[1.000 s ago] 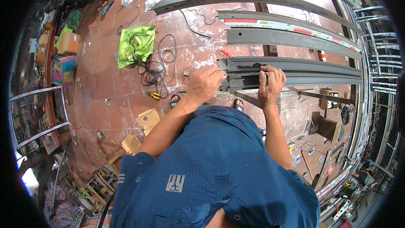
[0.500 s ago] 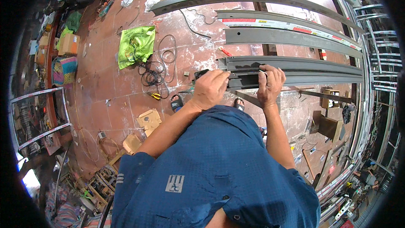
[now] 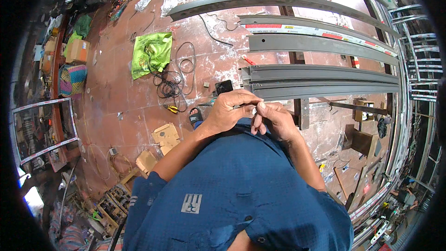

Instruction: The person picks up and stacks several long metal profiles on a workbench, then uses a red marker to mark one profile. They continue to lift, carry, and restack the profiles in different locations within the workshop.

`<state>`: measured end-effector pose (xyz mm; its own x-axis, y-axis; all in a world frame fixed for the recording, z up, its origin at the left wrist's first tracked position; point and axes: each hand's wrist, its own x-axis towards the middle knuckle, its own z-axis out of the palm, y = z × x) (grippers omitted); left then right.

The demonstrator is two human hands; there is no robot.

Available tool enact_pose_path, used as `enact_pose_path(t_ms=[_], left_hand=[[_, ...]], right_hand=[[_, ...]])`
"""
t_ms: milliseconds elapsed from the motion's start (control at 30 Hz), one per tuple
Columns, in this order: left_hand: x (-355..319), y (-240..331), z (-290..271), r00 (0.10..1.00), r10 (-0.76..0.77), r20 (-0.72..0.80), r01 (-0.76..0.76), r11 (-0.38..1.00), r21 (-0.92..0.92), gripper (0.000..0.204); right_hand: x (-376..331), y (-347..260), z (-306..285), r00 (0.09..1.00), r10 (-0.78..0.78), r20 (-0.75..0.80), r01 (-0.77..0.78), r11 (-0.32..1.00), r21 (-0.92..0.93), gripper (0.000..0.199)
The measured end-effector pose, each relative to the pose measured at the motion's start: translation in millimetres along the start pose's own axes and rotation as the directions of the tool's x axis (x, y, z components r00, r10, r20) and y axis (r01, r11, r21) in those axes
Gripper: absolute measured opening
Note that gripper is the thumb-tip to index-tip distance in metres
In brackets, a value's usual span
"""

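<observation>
Now that both your hands have come off the stacked grey metal channel profiles (image 3: pixel 320 81), your left hand (image 3: pixel 232 110) and right hand (image 3: pixel 275 120) meet at your chest, fingertips pinching a tiny pale piece (image 3: pixel 254 110) between them; the profiles lie untouched ahead.

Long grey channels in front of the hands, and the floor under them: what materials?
Grey channels: look like metal profiles, likely aluminium or coated steel; thin folded flanges, uniform matte grey coat, dull sheen. Floor: reddish-brown tiles, probably terracotta or ceramic; visible grid joints, worn matte face with white dusty smears.
</observation>
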<state>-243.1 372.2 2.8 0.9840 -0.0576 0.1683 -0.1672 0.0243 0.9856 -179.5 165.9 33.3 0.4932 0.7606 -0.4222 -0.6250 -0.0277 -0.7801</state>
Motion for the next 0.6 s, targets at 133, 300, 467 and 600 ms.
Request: enact_pose_path(t_ms=[133, 300, 467, 600], left_hand=[[-3.1, 4.1, 2.0, 0.992, -0.085, -0.095, 0.073, 0.989, -0.125, 0.032], [-4.8, 0.7, 3.4, 0.985, 0.050, -0.165, -0.056, 0.998, -0.031, 0.014], [-7.9, 2.5, 6.1, 0.966, -0.204, -0.159, 0.150, 0.943, -0.298, 0.012], [-9.7, -4.3, 5.8, 0.931, -0.297, -0.213, 0.222, 0.923, -0.316, 0.018]], right_hand=[[5.7, 2.9, 0.1, 1.000, 0.028, -0.006, -0.028, 1.000, -0.008, 0.053], [10.1, -7.6, 7.8, 0.996, 0.081, -0.030, -0.083, 0.994, -0.065, 0.061], [14.3, 3.2, 4.4, 0.992, -0.068, -0.104, 0.042, 0.972, -0.230, 0.073], [13.2, 3.5, 10.3, 0.959, -0.148, -0.244, 0.097, 0.974, -0.206, 0.066]])
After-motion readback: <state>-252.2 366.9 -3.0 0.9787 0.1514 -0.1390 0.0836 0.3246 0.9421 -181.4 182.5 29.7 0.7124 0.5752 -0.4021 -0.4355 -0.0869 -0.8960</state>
